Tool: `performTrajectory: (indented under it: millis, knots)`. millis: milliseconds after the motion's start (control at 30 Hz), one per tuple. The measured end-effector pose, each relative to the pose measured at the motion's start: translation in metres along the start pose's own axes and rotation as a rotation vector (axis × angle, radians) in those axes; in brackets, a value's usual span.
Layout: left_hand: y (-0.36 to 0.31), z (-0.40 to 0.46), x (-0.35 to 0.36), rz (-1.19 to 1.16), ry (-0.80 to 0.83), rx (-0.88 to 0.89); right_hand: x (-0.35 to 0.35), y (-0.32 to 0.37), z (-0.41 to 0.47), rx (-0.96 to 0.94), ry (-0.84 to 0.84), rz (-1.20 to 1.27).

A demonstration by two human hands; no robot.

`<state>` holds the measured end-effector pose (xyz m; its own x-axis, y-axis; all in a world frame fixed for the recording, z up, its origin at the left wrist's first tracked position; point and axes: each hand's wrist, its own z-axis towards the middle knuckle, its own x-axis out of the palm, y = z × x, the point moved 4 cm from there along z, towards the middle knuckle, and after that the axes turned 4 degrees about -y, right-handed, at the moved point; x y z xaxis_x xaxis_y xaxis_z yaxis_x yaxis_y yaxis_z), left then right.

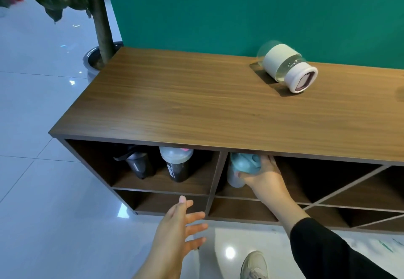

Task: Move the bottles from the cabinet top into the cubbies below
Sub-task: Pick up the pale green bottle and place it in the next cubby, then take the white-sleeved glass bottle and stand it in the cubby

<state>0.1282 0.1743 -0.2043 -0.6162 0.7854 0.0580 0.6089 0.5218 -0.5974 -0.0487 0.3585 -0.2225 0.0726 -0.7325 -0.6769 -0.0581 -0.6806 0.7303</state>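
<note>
A clear glass bottle [286,67] with a white sleeve and a pale pink cap lies on its side on the wooden cabinet top [196,103], at the back right. My right hand [265,176] reaches into the upper middle cubby and grips a bottle with a teal lid [242,165], which stands on that cubby's floor. In the upper left cubby stand a black bottle [137,165] and a dark shaker with a grey lid [177,165]. Held low in front of the lower cubbies, my left hand [181,228] has its fingers spread and holds nothing.
A potted plant [102,29] stands at the cabinet's left end against the green wall [240,5]. Diagonal dividers [349,187] split the cubbies on the right. Glossy white floor tiles lie to the left, and my shoe [254,265] shows below.
</note>
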Motion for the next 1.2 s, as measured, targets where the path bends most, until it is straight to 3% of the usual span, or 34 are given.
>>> performTrajectory:
  millis: [400,533,667,800,867,967,1067,1200]
  knots:
    - [-0.007,0.005,0.001,0.003,-0.005,0.006,0.014,-0.014,-0.002,0.002,-0.025,-0.027]
    - [-0.011,-0.002,0.0,-0.006,0.007,0.01,-0.015,-0.002,-0.038,-0.043,-0.027,-0.228]
    - [-0.015,-0.007,0.002,-0.015,0.024,0.017,-0.05,0.027,-0.104,-0.315,-0.014,-0.295]
    - [-0.015,-0.011,0.003,-0.01,0.017,0.039,-0.108,0.076,-0.107,-0.515,-0.226,-0.061]
    - [-0.015,-0.012,0.004,-0.001,0.021,0.048,-0.137,0.098,-0.067,-0.483,-0.387,0.009]
    - [-0.015,-0.013,0.003,0.008,0.029,0.05,-0.162,0.108,0.019,-0.278,-0.466,0.109]
    - [-0.019,-0.013,0.004,0.001,0.027,0.093,-0.166,0.107,0.092,-0.089,-0.38,0.143]
    - [-0.02,-0.008,0.002,-0.016,0.027,0.087,-0.154,0.104,0.136,-0.059,-0.308,0.098]
